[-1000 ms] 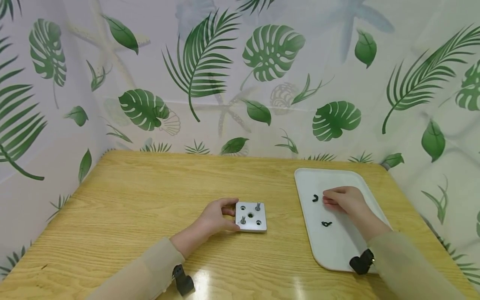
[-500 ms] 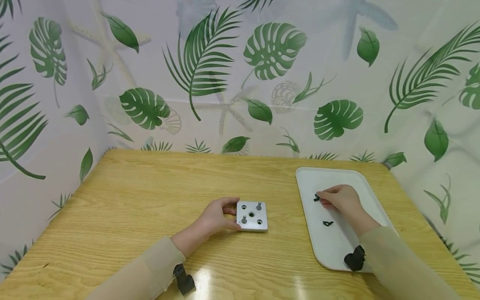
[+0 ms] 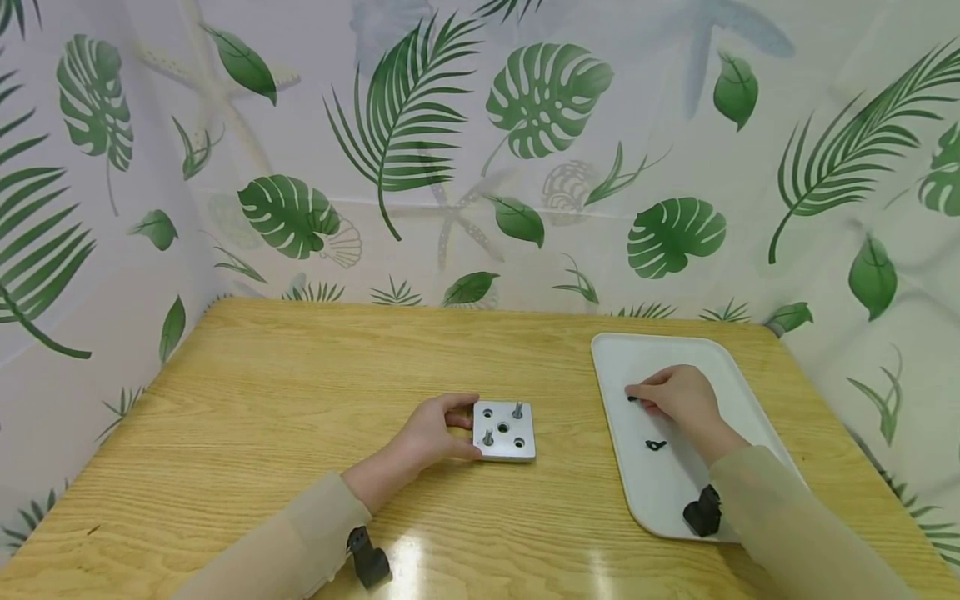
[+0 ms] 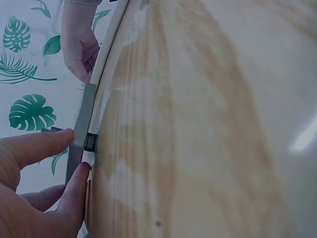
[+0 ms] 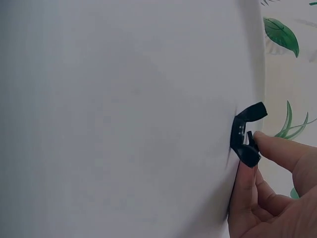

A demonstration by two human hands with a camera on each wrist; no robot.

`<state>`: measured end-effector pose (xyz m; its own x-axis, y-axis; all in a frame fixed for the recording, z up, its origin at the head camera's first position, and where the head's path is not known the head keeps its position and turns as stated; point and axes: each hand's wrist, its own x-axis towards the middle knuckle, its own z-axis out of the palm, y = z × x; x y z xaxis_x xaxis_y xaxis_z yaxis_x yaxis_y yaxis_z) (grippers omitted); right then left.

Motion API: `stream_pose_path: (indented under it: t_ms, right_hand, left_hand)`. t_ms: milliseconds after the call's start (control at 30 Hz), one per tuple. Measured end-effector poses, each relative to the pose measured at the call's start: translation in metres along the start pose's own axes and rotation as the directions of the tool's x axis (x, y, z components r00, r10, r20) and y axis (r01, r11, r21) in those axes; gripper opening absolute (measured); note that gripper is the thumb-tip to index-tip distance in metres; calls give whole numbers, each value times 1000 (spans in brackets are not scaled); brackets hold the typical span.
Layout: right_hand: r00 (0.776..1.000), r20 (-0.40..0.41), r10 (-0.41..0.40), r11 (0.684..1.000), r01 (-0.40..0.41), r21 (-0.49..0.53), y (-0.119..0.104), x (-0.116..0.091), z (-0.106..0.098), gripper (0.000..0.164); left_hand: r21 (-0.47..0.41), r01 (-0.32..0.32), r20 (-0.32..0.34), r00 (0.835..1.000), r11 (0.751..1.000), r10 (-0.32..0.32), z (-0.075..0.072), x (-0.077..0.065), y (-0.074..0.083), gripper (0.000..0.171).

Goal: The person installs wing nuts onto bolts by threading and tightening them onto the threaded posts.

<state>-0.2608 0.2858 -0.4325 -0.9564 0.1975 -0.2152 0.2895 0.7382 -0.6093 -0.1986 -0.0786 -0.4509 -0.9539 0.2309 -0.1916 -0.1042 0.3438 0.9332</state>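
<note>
My left hand [image 3: 427, 433] holds a square silver metal plate [image 3: 517, 427] by its left side, thumb at the near corner and a finger at the far one. Two threaded studs stand up from the plate, with several holes around them. In the left wrist view the plate [image 4: 79, 141] is edge-on between thumb and finger. Over the white tray [image 3: 615, 471], my right hand [image 3: 681, 400] pinches a black wing nut [image 3: 632, 398], mostly hidden by the fingertips. A second black wing nut [image 3: 656, 445] lies on the tray, larger in the right wrist view, where this nut [image 5: 238, 133] partly covers the pinched one.
The tray stands at the right of the wooden table [image 3: 315, 358]. Leaf-printed cloth [image 3: 450, 167] hangs behind and at both sides. Small black cameras [image 3: 367, 560] are strapped to both wrists.
My right hand has moved left across the tray to the farther wing nut and taken it between thumb and finger. My left hand keeps its grip on the plate.
</note>
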Motion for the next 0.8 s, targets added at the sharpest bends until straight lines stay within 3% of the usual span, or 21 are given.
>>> stream_pose_path:
  t_ms: [567, 700, 800]
  right_hand:
    - [1000, 18, 5, 999, -5, 43, -1, -1, -4, 37]
    - [997, 66, 45, 988, -54, 144, -1, 1, -7, 41]
    - [989, 113, 95, 963, -120, 243, 1, 6, -8, 44]
  left_hand:
    - [-19, -4, 9, 1000, 1000, 4, 0, 0, 0, 81]
    - [-21, -8, 13, 1000, 1000, 9, 0, 1, -2, 81]
    - [-21, -10, 13, 1000, 1000, 10, 0, 1, -2, 81]
